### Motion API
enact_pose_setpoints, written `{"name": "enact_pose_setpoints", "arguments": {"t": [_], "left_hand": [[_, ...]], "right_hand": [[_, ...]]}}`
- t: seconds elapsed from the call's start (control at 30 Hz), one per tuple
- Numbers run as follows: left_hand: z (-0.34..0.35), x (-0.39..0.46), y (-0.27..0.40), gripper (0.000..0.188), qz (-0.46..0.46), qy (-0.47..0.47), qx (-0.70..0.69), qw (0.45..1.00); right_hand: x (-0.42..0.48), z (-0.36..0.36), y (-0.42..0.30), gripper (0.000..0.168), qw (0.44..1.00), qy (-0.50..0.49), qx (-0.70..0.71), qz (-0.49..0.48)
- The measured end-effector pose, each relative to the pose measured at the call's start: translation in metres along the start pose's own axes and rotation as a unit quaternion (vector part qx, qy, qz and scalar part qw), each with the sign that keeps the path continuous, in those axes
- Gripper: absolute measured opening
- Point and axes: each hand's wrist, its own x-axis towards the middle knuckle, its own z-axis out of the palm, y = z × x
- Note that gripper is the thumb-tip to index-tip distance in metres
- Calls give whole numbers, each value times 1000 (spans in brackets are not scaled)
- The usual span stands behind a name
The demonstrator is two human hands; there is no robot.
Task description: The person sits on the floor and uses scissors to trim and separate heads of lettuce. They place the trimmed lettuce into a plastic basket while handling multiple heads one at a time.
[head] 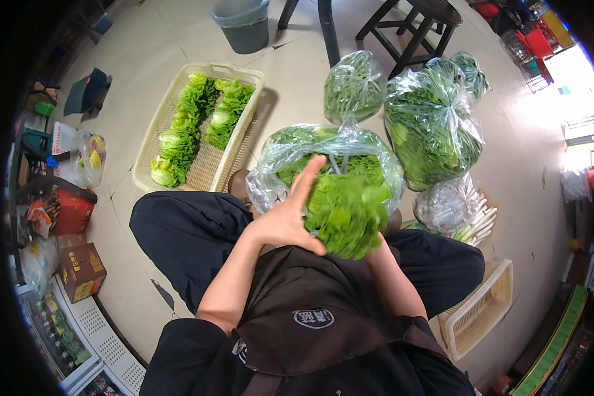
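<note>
A head of green leaf lettuce, blurred at its leaves, is held above my lap. My right hand supports it from the right and below, mostly hidden behind the leaves. At the lettuce's left side is my left hand, thumb and forefinger spread wide; whether its palm touches the leaves is unclear. Just beyond, between my feet, a clear plastic bag lies with its mouth open towards me, more leafy greens inside. To the left, a cream plastic basket holds two rows of lettuce heads.
Tied bags of greens and green beans or similar vegetables stand at the right. Spring onions lie by a crumpled plastic bag. Another basket is at lower right. A lined bin and wooden stool stand ahead.
</note>
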Motion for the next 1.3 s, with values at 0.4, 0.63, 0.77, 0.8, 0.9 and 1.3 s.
{"name": "enact_pose_setpoints", "arguments": {"t": [0.4,0.63,0.77,0.8,0.9,1.3], "left_hand": [[15,-32,-19,106,-267,5,-472,840],[-4,-20,-10,100,-207,-52,-248,945],[-5,-22,-15,97,-194,-96,-221,951],[-4,-23,-15,98,-217,-104,-234,942],[1,-23,-12,99,-225,-118,-297,921],[6,-29,-22,103,-264,-162,-360,880]], "right_hand": [[-26,62,-34,84,937,-23,-344,-57],[-58,45,-83,62,813,-35,-573,97],[-73,53,-97,71,703,-63,-692,155],[-74,54,-99,72,697,-67,-695,165],[-75,60,-96,73,683,-83,-715,128],[-66,69,-101,71,692,-80,-686,207]]}}
